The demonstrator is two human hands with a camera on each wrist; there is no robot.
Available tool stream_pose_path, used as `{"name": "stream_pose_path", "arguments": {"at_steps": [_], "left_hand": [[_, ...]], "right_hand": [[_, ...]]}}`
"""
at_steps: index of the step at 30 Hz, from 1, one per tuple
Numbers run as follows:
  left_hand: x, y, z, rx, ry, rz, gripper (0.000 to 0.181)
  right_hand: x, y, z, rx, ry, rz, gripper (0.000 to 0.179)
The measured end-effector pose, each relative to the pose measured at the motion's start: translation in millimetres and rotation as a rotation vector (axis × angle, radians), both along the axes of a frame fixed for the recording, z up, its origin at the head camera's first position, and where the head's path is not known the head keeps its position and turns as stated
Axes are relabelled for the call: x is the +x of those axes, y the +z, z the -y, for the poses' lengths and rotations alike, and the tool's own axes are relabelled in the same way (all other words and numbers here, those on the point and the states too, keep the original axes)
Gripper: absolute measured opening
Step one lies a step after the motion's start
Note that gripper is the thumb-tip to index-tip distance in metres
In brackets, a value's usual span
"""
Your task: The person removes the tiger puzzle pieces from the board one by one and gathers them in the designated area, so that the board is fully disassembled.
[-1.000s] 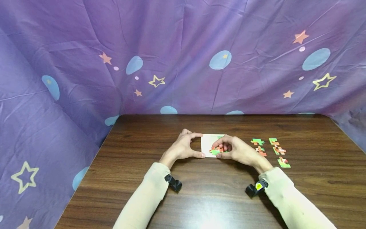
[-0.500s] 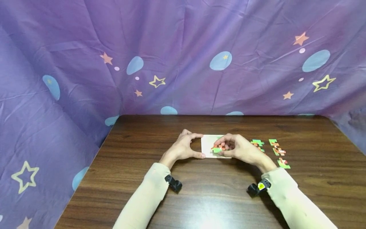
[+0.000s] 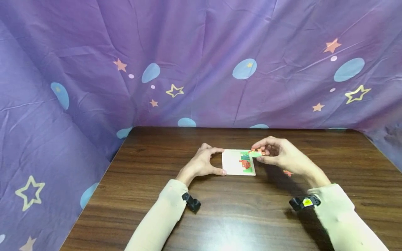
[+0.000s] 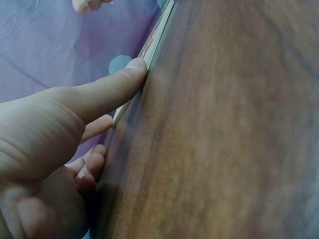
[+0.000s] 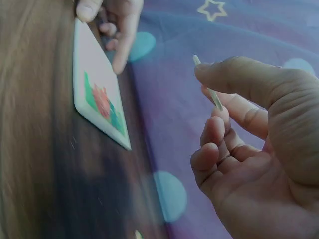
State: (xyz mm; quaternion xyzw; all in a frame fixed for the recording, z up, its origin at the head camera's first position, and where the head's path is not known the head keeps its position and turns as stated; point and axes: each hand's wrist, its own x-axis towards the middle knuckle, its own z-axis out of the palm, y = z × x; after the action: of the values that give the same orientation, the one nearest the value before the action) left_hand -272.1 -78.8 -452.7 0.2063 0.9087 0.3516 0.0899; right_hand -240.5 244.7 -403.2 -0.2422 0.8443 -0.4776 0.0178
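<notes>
A person's left hand (image 3: 198,163) rested at the square white puzzle board (image 3: 230,162), thumb and forefinger spread apart, the thumb touching its near left corner and the forefinger its far left corner. The board lay flat on the brown wood-grain table (image 3: 157,153), with a green-and-red picture strip (image 3: 246,164) along its right side. The right hand (image 3: 285,155) pinched a thin orange-and-green jigsaw piece (image 3: 255,153) between thumb and fingertips; the right wrist view showed it nearly edge-on, raised clear of the table, and from the head it overlapped the board's far right corner. A small orange-red jigsaw piece (image 3: 288,173) lay on the table right of the board, partly hidden by the right hand. Both cream sleeves (image 3: 334,205) carried black wrist cameras (image 3: 191,203). Behind the table hung purple cloth (image 3: 201,52) printed with stars and blue ovals.
</notes>
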Motion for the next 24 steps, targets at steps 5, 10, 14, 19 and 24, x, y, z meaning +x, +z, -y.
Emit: {"name": "stream_pose_path", "arguments": {"at_steps": [5,10,14,19,24], "left_hand": [[-3.3,-4.2,0.3,0.008,-0.004,-0.013,0.092],[-3.8,-5.1,1.6,0.011,-0.002,-0.016,0.090],[-1.0,-0.9,1.8,0.013,0.000,0.002,0.091],[0.6,0.4,1.5,0.002,-0.001,-0.004,0.091],[0.0,0.8,0.6,-0.001,-0.005,-0.003,0.092]], "right_hand": [[8.2,9.7,-24.4,0.041,-0.056,-0.017,0.030],[17.2,7.9,-46.7,0.067,-0.130,-0.053,0.034],[25.3,2.9,-62.0,0.098,-0.181,-0.036,0.035],[35.5,-4.3,-78.2,0.094,-0.176,-0.028,0.035],[45.5,-11.3,-89.8,0.090,-0.149,-0.022,0.035]]}}
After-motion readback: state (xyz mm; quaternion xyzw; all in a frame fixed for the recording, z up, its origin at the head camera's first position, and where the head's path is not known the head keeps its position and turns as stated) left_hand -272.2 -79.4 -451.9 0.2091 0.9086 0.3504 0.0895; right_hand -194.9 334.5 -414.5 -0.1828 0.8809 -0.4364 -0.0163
